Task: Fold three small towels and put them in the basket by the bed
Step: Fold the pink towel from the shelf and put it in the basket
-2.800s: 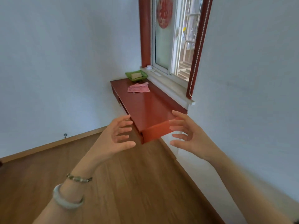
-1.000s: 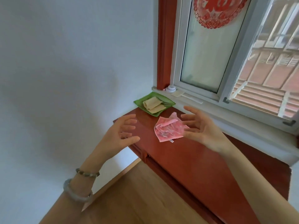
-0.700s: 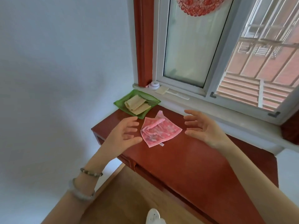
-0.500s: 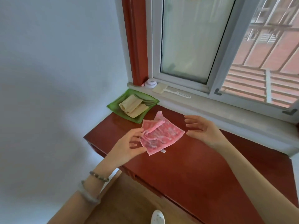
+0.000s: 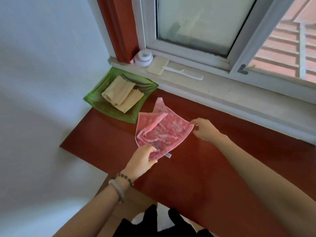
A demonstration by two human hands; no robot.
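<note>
Towel [image 5: 162, 132] corners are what I want, so each hand takes one: my left hand [image 5: 142, 159] pinches the near corner by the tag, my right hand [image 5: 204, 130] nips the right-hand corner between thumb and forefinger. Held at two corners, the pink cloth can be pulled flat. It lies rumpled on the red desk [image 5: 213, 168], its far-left part doubled over on itself, so it needs spreading before any fold. The green basket [image 5: 102, 106] sits in the corner against the wall, touching or nearly touching the towel's far edge, close enough for a short carry. Two folded beige towels [image 5: 119, 94] lie in it, so I judge this is the third.
</note>
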